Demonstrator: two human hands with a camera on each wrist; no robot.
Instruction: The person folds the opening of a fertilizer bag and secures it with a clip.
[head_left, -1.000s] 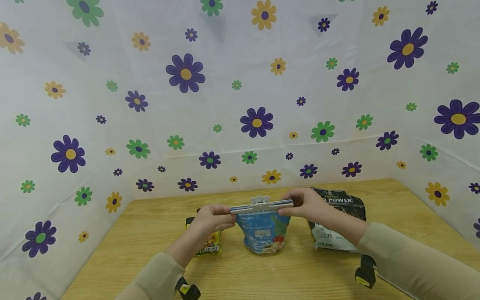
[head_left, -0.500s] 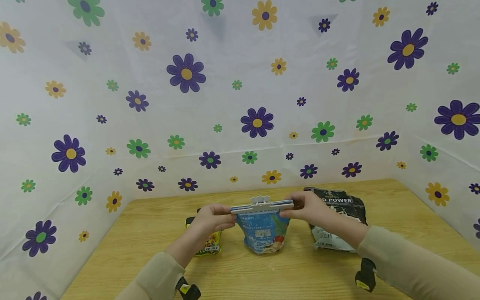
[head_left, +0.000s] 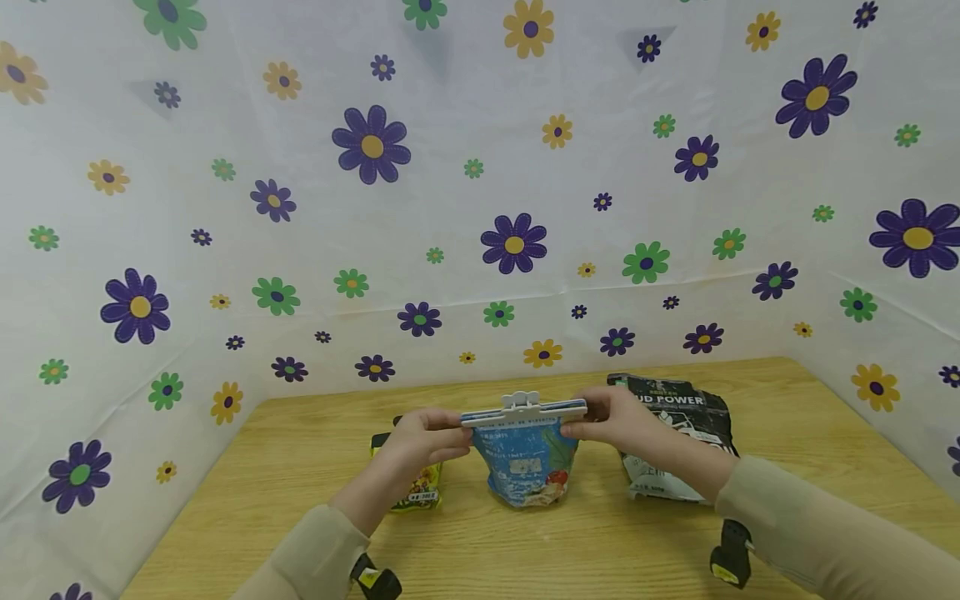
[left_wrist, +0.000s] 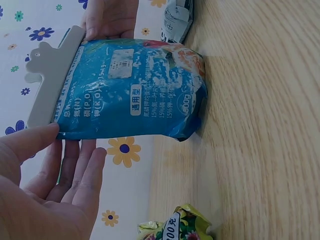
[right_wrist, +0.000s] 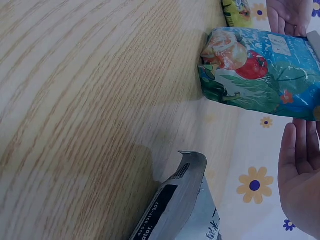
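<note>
A blue bag point(head_left: 525, 471) printed with vegetables stands upright on the table in the head view. Across its top sits a long white bag clip point(head_left: 522, 411), with a rounded tab at the middle. My left hand point(head_left: 429, 437) pinches the bag's upper left corner at the clip's end, thumb in front and fingers behind. The upper right corner is between the thumb and fingers of my right hand point(head_left: 618, 418). In the left wrist view the clip point(left_wrist: 55, 77) lies along the bag's top edge. The right wrist view shows the bag's printed side point(right_wrist: 260, 70), with the clip mostly cut off.
A small yellow bag point(head_left: 424, 490) stands behind my left forearm, partly hidden. To the right, a larger black and pale grey bag point(head_left: 678, 417) leans behind my right forearm. The wooden table point(head_left: 525, 554) meets a white flowered sheet point(head_left: 450, 208) at the back and sides.
My right hand has shifted slightly right and down along the bag's upper corner. The bag, the clip and my left hand look almost unmoved.
</note>
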